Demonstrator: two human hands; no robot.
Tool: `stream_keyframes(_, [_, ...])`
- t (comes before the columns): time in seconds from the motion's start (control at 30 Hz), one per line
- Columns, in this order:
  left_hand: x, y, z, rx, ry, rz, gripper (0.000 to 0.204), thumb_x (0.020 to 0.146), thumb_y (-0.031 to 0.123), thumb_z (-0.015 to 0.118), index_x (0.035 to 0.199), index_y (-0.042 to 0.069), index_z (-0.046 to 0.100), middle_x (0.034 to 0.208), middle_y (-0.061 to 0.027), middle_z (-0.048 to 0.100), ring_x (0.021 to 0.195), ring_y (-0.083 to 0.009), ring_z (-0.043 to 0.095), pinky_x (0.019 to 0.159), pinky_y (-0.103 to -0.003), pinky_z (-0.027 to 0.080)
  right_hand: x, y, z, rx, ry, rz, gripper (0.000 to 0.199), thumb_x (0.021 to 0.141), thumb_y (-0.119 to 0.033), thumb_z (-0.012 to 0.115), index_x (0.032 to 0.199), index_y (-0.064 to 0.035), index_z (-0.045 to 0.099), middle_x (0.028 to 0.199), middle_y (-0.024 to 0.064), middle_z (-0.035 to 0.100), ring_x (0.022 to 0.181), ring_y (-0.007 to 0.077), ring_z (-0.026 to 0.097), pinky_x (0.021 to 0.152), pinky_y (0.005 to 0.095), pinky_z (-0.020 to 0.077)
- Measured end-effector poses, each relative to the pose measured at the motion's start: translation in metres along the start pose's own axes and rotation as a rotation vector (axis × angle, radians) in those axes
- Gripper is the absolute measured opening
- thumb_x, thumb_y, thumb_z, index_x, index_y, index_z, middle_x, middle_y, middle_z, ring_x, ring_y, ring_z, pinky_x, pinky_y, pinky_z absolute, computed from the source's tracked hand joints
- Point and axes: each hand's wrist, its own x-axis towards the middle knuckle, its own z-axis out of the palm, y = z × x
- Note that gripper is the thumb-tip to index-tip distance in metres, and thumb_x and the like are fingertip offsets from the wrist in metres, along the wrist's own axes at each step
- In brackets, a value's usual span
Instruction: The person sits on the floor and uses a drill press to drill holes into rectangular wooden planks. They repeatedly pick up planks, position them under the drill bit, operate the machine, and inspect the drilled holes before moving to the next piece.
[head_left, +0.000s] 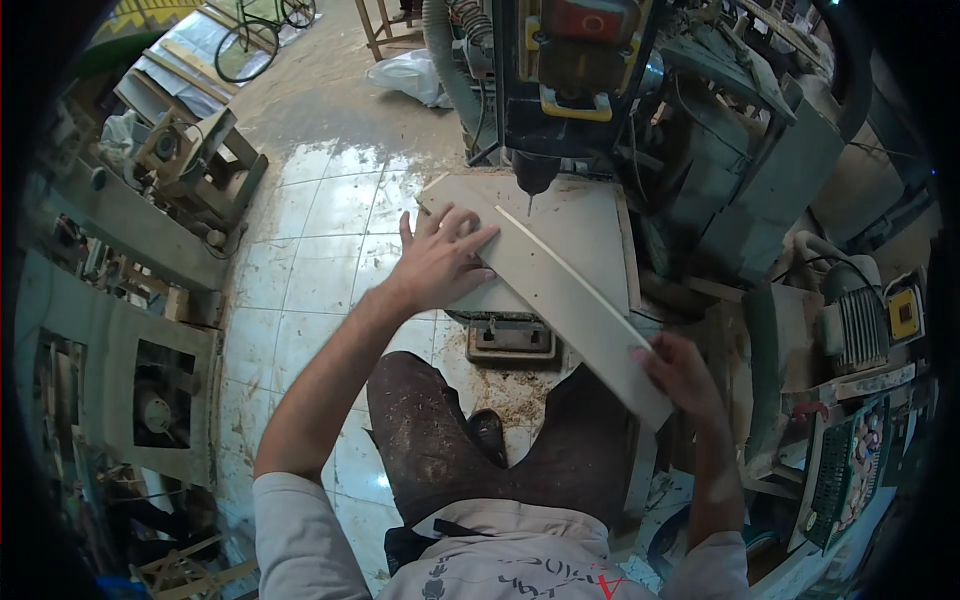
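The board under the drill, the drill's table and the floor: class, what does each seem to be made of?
Board: pale sanded wood or fibreboard, matt, unpainted, with a clean straight edge.
Drill's table: looks like a similar pale wooden panel, dusty.
Floor: glazed ceramic tiles, judging by the grout lines and shiny reflections, strewn with sawdust.

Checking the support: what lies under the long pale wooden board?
Under the long pale wooden board lies the drill press's flat pale table; the left hand presses it. The covered table area is hidden.

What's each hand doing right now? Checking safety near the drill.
Left hand: open, pressed flat on the board.
Right hand: closed, gripping the board's near end.
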Motion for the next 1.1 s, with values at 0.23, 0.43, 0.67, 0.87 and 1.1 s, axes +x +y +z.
stream_keyframes(0.23, [0.041,-0.030,0.004,-0.201,0.068,0.128,0.072,0.072,0.055,0.076,0.132,0.024,0.050,0.150,-0.0093,0.033,0.146,-0.0344,0.013,0.111,-0.069,0.002,0.061,-0.011,-0.037,-0.146,0.151,-0.138,0.040,0.081,-0.033,0.077,0.089,0.0013,0.057,0.071,0.0039,0.058,0.063,0.0077,0.052,0.055,0.0245,0.0427])
stream_keyframes(0.43, [0.046,-0.032,0.002,-0.166,0.054,0.097,0.074,0.072,0.057,0.074,0.131,0.021,0.051,0.151,-0.0084,0.034,0.145,-0.0334,0.016,0.110,-0.071,0.002,0.096,-0.018,-0.047,-0.224,0.082,-0.192,0.041,0.082,-0.034,0.076,0.090,0.0011,0.058,0.071,0.0037,0.059,0.067,0.0086,0.053,0.059,0.0262,0.0439])
stream_keyframes(0.67, [0.049,-0.029,0.000,-0.162,0.043,0.066,0.071,0.076,0.059,0.070,0.132,0.021,0.052,0.148,-0.0045,0.038,0.144,-0.0295,0.022,0.103,-0.079,0.004,0.136,-0.037,-0.076,-0.379,0.076,-0.281,0.037,0.084,-0.028,0.073,0.104,-0.0011,0.057,0.088,0.0054,0.062,0.080,0.0125,0.059,0.069,0.0289,0.0493])
stream_keyframes(0.87, [0.040,-0.024,0.010,-0.116,0.119,0.051,0.067,0.078,0.058,0.067,0.132,0.020,0.052,0.144,-0.0039,0.041,0.141,-0.0276,0.028,0.102,-0.080,0.007,0.139,-0.219,-0.126,0.280,0.387,-0.788,0.060,0.098,-0.044,0.044,0.143,-0.0046,0.036,0.141,0.0137,0.045,0.127,0.0257,0.047,0.105,0.0426,0.0369])
stream_keyframes(1.1, [0.046,-0.004,0.015,-0.117,0.241,0.113,0.059,0.079,0.054,0.067,0.128,0.022,0.055,0.139,-0.0021,0.046,0.135,-0.0246,0.038,0.097,-0.083,0.009,0.091,-0.337,-0.151,0.653,0.523,-1.170,0.045,0.099,-0.037,0.045,0.130,-0.0047,0.045,0.123,0.0124,0.052,0.110,0.0237,0.054,0.091,0.0368,0.0463])
